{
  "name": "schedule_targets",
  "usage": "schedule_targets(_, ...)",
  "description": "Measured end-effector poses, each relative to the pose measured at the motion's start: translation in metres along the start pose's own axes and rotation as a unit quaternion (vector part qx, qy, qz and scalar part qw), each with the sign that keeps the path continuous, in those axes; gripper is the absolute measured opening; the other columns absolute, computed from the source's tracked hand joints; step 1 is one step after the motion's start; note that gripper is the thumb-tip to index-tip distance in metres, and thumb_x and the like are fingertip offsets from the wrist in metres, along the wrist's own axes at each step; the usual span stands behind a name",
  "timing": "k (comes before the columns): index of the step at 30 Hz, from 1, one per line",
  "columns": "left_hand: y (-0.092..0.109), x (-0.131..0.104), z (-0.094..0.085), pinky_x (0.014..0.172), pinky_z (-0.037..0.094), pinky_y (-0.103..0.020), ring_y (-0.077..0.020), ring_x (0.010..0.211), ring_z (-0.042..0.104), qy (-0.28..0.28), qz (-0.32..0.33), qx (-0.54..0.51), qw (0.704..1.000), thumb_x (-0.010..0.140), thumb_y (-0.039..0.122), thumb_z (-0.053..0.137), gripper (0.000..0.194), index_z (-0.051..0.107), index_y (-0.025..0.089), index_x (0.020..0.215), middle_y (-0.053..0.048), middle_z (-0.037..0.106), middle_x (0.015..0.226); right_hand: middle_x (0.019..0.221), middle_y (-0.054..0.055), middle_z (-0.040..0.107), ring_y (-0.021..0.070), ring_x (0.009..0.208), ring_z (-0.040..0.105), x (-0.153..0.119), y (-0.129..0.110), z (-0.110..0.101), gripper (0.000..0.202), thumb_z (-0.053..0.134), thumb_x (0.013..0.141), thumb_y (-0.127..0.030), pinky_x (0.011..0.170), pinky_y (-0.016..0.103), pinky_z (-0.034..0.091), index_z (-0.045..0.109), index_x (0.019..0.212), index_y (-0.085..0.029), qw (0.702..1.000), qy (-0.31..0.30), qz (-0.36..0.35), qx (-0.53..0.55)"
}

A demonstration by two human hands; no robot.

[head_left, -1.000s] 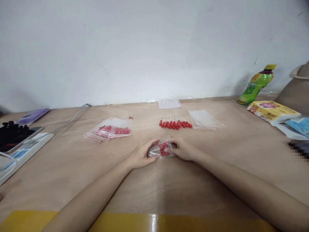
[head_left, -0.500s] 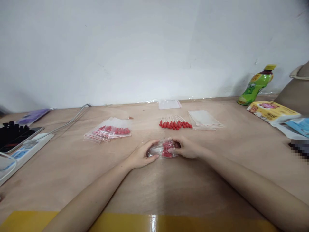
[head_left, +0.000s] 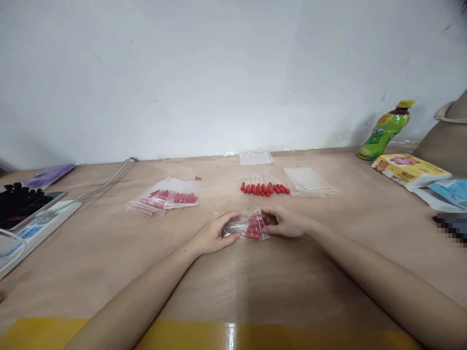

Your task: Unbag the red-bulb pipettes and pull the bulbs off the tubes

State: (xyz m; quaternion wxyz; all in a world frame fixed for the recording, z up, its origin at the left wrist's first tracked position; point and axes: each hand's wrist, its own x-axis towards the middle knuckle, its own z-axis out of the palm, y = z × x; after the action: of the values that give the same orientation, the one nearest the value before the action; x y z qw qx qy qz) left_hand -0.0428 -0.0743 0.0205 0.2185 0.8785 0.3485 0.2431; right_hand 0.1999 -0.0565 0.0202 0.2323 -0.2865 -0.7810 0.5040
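A clear plastic bag (head_left: pixel 237 226) with several red-tipped white sticks in it lies between my hands, the red tips toward the right. My left hand (head_left: pixel 215 233) wraps round the bag's left end, thumb on the near side and fingers on the far side. At the right end my right hand (head_left: pixel 284 222) has its fingers curled closed on the bag's edge, near the red tips. Just beyond, a row of loose red-tipped sticks (head_left: pixel 265 188) lies on the table. A pile of filled bags (head_left: pixel 164 195) sits to the left.
Flat clear bags (head_left: pixel 308 181) lie right of the loose sticks, and another white bag (head_left: pixel 255 158) lies near the wall. A power strip (head_left: pixel 38 231) with a cable stands at left. At right are a green bottle (head_left: pixel 383 131), a yellow tissue pack (head_left: pixel 410 169) and a blue packet (head_left: pixel 452 191).
My right hand has shifted slightly right, its fingers drawn back off the red tips toward the bag's end. The red tips now sit tilted in the bag. My left hand stays put.
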Motion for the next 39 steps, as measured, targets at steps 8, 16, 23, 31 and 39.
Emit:
schedule_targets(8,0.000,0.000,-0.001,0.092,0.041,-0.032,-0.0182,0.107,0.050,-0.003,-0.003,0.005,1.000,0.079,0.028,0.054,0.046,0.042,0.020,0.122,-0.008,0.051,0.119,0.081,0.001,0.062,0.0108,0.067,0.058,-0.001,0.000,-0.013,0.028,0.057,0.071,-0.014,0.062,0.025,0.049,0.055,0.098,-0.017,0.985,0.067,0.096,0.130)
schedule_targets(16,0.003,0.000,-0.002,0.092,0.040,-0.032,-0.0184,0.108,0.048,-0.005,-0.006,0.007,1.000,0.079,0.029,0.054,0.045,0.043,0.021,0.122,-0.007,0.051,0.119,0.087,0.007,0.066,0.0126,0.076,0.064,-0.005,0.007,-0.025,0.016,0.060,0.077,-0.021,0.068,0.022,0.053,0.058,0.091,-0.014,0.925,0.122,0.179,0.313)
schedule_targets(23,0.002,-0.001,-0.002,0.091,0.041,-0.033,-0.0197,0.108,0.049,-0.003,-0.023,-0.010,1.000,0.078,0.030,0.055,0.045,0.044,0.021,0.120,-0.007,0.050,0.121,0.077,0.006,0.067,0.0107,0.066,0.064,-0.014,-0.006,-0.060,0.007,0.060,0.076,-0.012,0.058,0.018,0.052,0.061,0.084,-0.012,0.924,0.236,0.203,0.222)
schedule_targets(31,-0.008,0.010,0.000,0.099,0.036,-0.038,-0.0222,0.112,0.049,0.068,-0.134,-0.255,0.955,0.075,0.035,0.060,0.044,0.051,0.018,0.115,-0.009,0.053,0.121,0.079,0.004,0.067,0.0122,0.072,0.064,-0.010,-0.025,-0.099,0.014,0.058,0.078,-0.017,0.069,0.027,0.053,0.059,0.092,-0.016,0.911,0.411,0.026,0.030)
schedule_targets(39,-0.053,0.081,-0.005,0.101,0.033,-0.030,-0.0189,0.120,0.043,0.247,-0.279,-0.546,0.750,0.086,0.039,0.042,0.038,0.054,0.013,0.110,-0.013,0.045,0.129,0.107,0.013,0.060,0.0209,0.098,0.055,0.087,-0.014,-0.039,0.030,0.037,0.088,-0.015,0.082,0.032,0.043,0.048,0.115,-0.010,0.790,0.273,-0.037,-0.548)
